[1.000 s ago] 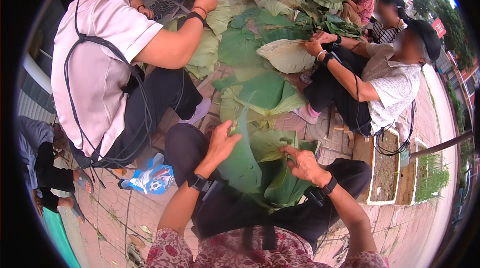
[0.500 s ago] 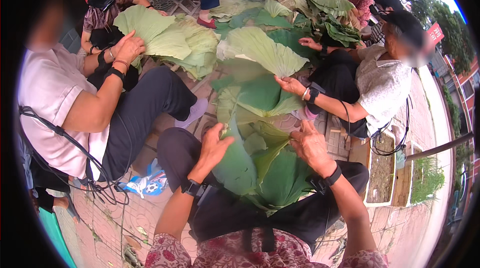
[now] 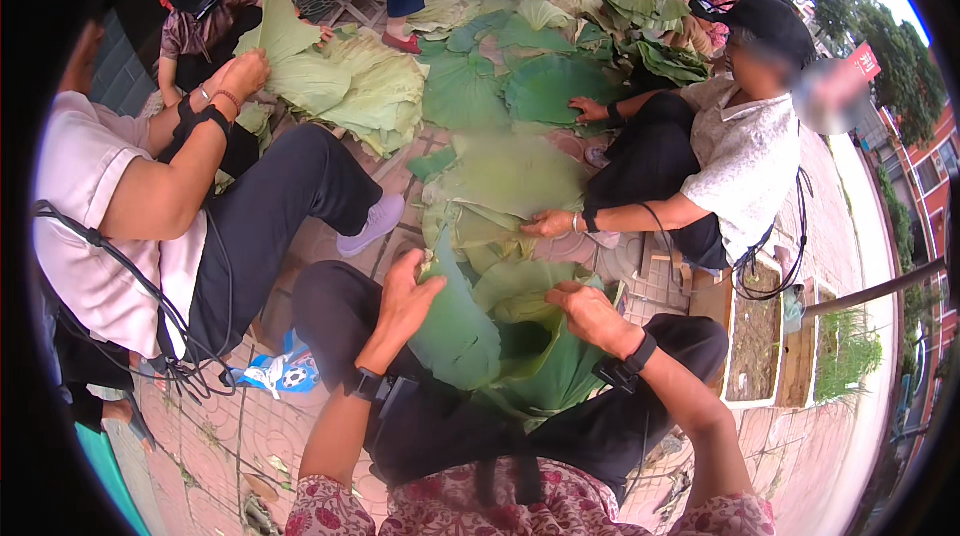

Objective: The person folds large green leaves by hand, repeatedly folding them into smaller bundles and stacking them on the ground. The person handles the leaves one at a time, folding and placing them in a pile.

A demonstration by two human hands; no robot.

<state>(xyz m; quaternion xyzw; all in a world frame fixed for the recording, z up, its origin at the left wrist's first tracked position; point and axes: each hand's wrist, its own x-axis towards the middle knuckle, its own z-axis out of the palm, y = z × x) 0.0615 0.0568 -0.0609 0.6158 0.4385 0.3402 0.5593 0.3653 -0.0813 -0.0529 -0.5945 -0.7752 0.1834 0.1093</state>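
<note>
While left hand (image 3: 403,300) pinches green leaf (image 3: 458,336) hanging below, right hand (image 3: 597,320) pinches folded leaf (image 3: 527,305).

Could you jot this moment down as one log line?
left hand: holding green leaf | right hand: pinching folded leaf | nearby: pale leaves, co-worker's hand, blue-and-white bag

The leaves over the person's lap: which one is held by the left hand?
The bluish-green leaf, raised at the left, its upper edge in the left hand; the other leaves there lie to its right.
</note>
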